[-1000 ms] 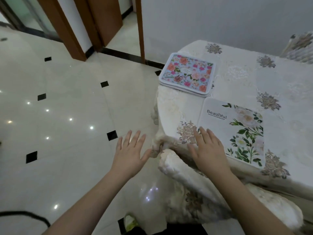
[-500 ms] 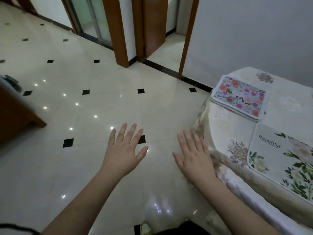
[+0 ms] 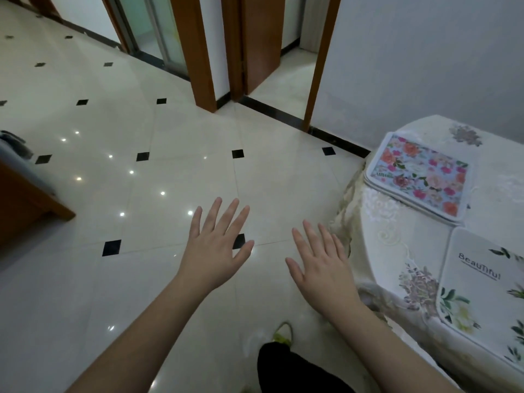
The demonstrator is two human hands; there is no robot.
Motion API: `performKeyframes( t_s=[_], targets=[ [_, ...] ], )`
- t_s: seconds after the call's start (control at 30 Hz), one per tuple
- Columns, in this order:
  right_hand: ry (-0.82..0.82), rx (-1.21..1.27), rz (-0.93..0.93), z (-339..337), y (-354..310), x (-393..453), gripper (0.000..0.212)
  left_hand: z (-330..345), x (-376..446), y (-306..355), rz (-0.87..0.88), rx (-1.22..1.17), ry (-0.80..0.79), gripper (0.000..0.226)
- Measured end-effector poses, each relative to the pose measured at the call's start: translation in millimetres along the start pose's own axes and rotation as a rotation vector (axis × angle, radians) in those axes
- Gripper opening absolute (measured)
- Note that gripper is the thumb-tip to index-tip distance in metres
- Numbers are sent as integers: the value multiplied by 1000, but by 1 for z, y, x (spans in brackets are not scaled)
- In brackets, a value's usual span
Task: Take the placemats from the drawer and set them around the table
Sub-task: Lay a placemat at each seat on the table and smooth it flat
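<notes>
Placemats (image 3: pixel 419 177) on table (image 3: pixel 397 239); doorways (image 3: pixel 283 52) beyond.

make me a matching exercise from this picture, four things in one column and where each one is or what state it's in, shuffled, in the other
Things:
1. left hand
2. pink-flowered placemat
3. white "Beautiful" placemat
4. right hand

Places or states:
A. flat on the tablecloth, at the far corner near the wall
B. open, fingers spread, over the floor tiles, far from the table
C. flat on the tablecloth, at the near edge, cut off by the frame
D. open, holding nothing, just beside the hanging edge of the tablecloth

Pairs: 1-B, 2-A, 3-C, 4-D
</notes>
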State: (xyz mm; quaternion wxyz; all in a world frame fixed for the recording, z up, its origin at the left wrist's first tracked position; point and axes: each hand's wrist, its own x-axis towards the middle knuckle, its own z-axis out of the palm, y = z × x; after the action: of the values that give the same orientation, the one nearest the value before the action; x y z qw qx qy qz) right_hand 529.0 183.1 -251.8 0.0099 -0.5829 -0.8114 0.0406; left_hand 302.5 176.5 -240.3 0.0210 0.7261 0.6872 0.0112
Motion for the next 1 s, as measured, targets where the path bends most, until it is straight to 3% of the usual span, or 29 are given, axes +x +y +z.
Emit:
performKeyframes(
  t_s=[0.43,0.63,0.83,1.0],
  targets=[
    [-38,53,42,-19,78,152,64,-44,164,30,92,48,-30,72],
    [26,72,75,-44,94,224,64,-63,247,26,95,48,-24,73],
    [59,78,112,-66,103,305,62,-72,338,17,141,1,14,88],
    [45,59,199,-76,108,362,62,-77,409,-5,188,-72,53,76]
  ],
)
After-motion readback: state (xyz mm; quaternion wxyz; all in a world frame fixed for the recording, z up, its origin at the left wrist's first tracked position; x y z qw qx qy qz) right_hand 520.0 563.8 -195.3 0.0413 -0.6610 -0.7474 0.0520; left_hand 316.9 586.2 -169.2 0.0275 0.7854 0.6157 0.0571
